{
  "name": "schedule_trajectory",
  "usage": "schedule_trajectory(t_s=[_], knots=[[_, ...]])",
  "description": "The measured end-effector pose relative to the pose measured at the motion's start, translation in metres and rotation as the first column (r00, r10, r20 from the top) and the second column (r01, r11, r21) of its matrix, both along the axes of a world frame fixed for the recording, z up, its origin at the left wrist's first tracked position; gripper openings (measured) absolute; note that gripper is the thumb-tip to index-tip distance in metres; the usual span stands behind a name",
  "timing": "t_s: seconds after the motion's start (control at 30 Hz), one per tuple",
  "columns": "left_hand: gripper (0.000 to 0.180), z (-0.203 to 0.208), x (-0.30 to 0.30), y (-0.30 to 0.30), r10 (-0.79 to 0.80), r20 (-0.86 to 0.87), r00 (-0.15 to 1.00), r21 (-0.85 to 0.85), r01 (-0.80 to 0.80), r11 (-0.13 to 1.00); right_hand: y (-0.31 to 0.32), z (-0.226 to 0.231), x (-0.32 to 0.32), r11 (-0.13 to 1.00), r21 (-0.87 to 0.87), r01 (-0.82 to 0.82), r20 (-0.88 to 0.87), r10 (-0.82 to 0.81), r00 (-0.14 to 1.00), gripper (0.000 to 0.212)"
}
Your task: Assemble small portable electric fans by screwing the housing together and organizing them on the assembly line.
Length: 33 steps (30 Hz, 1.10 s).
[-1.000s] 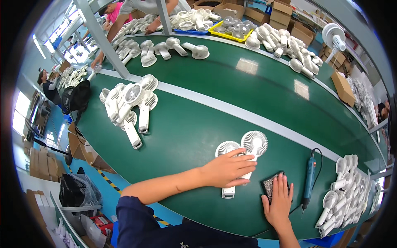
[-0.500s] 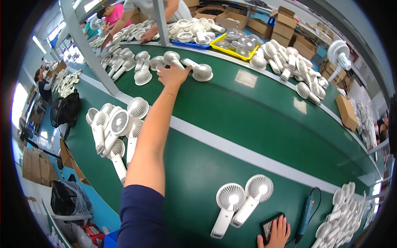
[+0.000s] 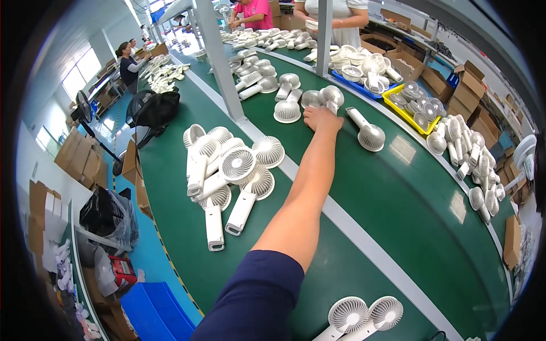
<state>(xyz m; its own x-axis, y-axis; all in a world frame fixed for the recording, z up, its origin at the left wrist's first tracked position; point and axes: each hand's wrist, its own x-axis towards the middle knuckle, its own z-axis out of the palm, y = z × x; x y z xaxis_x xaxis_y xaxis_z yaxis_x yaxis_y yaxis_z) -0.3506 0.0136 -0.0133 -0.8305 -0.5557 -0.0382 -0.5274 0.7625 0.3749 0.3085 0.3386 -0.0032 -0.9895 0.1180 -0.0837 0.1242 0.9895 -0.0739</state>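
Green tabletop (image 3: 341, 258) is filling most of the workshop view, a grey strip (image 3: 375, 256) running along it and a grey post (image 3: 216, 62) standing on that strip. Past the far edge, a person in pink (image 3: 257, 14) is leaning over white pieces, and a person in white (image 3: 347, 28) is standing behind the rim.

From a navy sleeve (image 3: 256, 295), the left forearm is stretching across the strip, and the left grip (image 3: 323, 120) is curling at the handle end of a white fan (image 3: 333, 95); whether the fingers are pinching it, I cannot tell. This fan is lying beyond the strip, its round head pointing away from the person. A second fan (image 3: 310, 99) is lying just left of it, and a lone fan (image 3: 371, 138) is resting to the right.

On the near side, a fan cluster (image 3: 238, 165) is overlapping left of the forearm, while a fan pair (image 3: 348, 314) is showing at the lower edge. Farther right, a yellow tray (image 3: 406, 118) is holding round pieces beside a blue tray (image 3: 357, 86).
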Motion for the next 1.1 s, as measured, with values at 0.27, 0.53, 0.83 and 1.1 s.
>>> schedule_trajectory(t_s=[0.27, 0.53, 0.83, 1.1], knots=[[0.075, 0.014, 0.092, 0.014, -0.405, -0.152, 0.901, 0.157, 0.427, 0.891, -0.017, 0.007, -0.010, 0.999, 0.006, -0.046, -0.145, 0.047, 0.988, 0.072], [0.068, 0.041, 0.324, -0.020, -0.735, -0.261, 0.626, 0.039, 0.768, 0.639, -0.017, 0.005, -0.019, 0.999, -0.022, -0.041, -0.219, 0.035, 0.975, 0.065], [0.067, 0.002, 0.352, -0.069, -0.599, -0.032, 0.800, -0.104, 0.593, 0.798, -0.009, -0.023, 0.001, 0.987, -0.142, -0.070, -0.253, 0.032, 0.967, 0.068], [0.060, -0.013, 0.351, -0.062, -0.575, -0.235, 0.784, -0.305, 0.502, 0.809, -0.012, -0.018, -0.003, 0.981, -0.179, -0.072, -0.294, 0.016, 0.956, 0.064]])
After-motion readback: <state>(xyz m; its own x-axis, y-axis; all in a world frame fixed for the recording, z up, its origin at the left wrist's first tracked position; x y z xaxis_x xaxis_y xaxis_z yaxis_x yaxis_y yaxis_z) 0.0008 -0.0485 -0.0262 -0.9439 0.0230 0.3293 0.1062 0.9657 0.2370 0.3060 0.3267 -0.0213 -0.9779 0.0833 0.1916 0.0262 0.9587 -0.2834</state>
